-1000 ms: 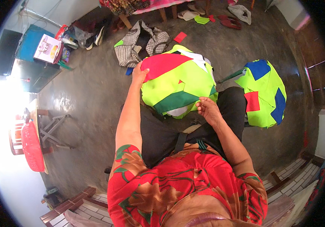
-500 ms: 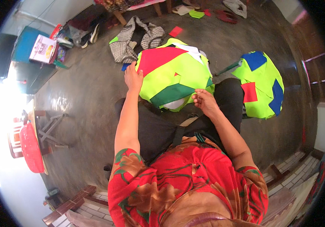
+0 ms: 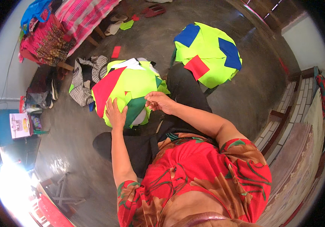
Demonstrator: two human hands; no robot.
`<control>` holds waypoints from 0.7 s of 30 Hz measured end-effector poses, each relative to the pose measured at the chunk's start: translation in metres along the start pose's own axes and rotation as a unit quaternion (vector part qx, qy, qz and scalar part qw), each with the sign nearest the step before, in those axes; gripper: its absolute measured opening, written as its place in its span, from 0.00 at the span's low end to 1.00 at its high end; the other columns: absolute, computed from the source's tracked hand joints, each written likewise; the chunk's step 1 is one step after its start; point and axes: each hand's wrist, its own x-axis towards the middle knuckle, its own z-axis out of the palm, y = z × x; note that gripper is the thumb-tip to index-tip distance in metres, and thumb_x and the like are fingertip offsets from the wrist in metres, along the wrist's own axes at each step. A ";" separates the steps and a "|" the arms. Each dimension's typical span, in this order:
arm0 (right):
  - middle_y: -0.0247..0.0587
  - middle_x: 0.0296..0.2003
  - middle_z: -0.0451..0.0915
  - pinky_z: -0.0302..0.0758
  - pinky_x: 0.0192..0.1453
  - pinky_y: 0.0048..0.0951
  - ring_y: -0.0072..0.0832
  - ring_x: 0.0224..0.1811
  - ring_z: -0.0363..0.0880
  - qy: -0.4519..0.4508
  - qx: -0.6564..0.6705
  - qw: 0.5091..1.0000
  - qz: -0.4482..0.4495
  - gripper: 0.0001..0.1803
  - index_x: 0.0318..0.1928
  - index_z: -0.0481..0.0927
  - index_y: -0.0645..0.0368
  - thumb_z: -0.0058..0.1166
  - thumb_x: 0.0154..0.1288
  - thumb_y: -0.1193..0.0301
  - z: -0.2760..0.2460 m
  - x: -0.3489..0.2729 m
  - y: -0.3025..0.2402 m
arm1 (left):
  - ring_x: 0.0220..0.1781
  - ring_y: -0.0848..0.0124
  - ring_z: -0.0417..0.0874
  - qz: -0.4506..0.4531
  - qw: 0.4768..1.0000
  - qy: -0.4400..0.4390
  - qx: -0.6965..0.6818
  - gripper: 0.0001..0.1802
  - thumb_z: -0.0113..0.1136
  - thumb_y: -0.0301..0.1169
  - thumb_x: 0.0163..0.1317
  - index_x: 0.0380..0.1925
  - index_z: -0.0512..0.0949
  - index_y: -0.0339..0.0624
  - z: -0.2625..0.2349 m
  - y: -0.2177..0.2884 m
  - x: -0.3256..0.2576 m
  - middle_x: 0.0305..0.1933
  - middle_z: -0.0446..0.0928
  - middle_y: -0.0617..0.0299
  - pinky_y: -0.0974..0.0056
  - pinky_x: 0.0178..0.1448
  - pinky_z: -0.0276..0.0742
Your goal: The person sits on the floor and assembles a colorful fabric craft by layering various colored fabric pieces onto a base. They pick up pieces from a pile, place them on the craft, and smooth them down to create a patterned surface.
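Locate the near fabric bundle [image 3: 143, 84] at 10 o'clock from the center of the view, in front of your bent legs. Its covering is mostly lime, with a red panel [image 3: 107, 90] at 9 o'clock, a white piece [image 3: 132, 63] at 12 and a dark green panel [image 3: 133, 110] between 5 and 6. A second bundle [image 3: 208, 39], lime with blue and red patches, stands apart at 1 o'clock. A checked cloth article [image 3: 80, 87] lies beside the near bundle, toward 10 o'clock.

Your left hand [image 3: 116, 114] lies at the bundle's 7 o'clock side, fingers spread against the fabric, not closed on it. Your right hand [image 3: 158, 101] is at the 4 o'clock side, fingers curled toward the thumb by the dark green panel; whether anything is pinched there cannot be determined.

Handling: expect the cloth to be soft, limp and light per piece, and not fragile. Loose layers may slide over one another; the bundle as a whole may prove bulky. Grip single pieces at a free edge or corner. Support the bundle with flat palms at 3 and 9 o'clock.
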 end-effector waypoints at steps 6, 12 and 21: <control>0.35 0.33 0.79 0.73 0.33 0.20 0.18 0.30 0.77 -0.010 -0.021 0.998 -0.063 0.09 0.43 0.74 0.55 0.52 0.67 0.65 0.006 -0.018 -0.016 | 0.75 0.54 0.48 -0.008 1.000 0.010 0.001 0.37 0.62 0.46 0.57 0.63 0.61 0.46 0.005 0.001 -0.001 0.72 0.51 0.53 0.38 0.67 0.54; 0.32 0.34 0.79 0.73 0.39 0.21 0.18 0.33 0.77 0.126 -0.188 0.906 -0.357 0.08 0.44 0.76 0.61 0.50 0.66 0.73 -0.014 -0.072 -0.087 | 0.75 0.54 0.48 0.002 1.000 0.017 0.002 0.36 0.61 0.46 0.58 0.64 0.61 0.46 0.007 -0.003 -0.003 0.72 0.51 0.54 0.37 0.66 0.55; 0.40 0.34 0.76 0.74 0.40 0.41 0.40 0.37 0.77 0.510 -0.643 0.472 -0.321 0.10 0.35 0.80 0.53 0.62 0.55 0.63 -0.125 -0.097 -0.116 | 0.75 0.52 0.48 -0.007 1.000 0.010 -0.019 0.37 0.62 0.45 0.57 0.64 0.61 0.47 0.003 -0.001 -0.004 0.73 0.51 0.53 0.38 0.68 0.53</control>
